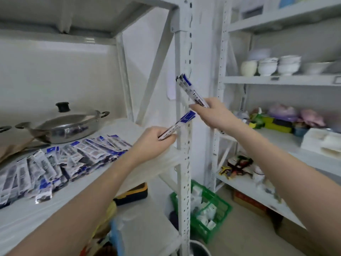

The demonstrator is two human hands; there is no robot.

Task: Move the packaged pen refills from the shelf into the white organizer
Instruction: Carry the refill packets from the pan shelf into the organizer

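Several packaged pen refills (pixel 60 159), white and blue, lie spread over the left shelf (pixel 36 215). My left hand (pixel 155 141) is closed on a refill pack (pixel 182 121) that points up and right, in front of the shelf upright. My right hand (pixel 212 113) grips a small bundle of refill packs (pixel 191 91), tilted up to the left, held higher and to the right. A white box-like container (pixel 321 143) stands on the right shelf; I cannot tell whether it is the white organizer.
A steel lidded pan (pixel 68 124) stands behind the refills. A perforated white upright (pixel 184 163) stands between the two shelf units. White bowls (pixel 276 66) sit on the upper right shelf, bags (pixel 284 119) below them. A green basket (pixel 212 209) is on the floor.
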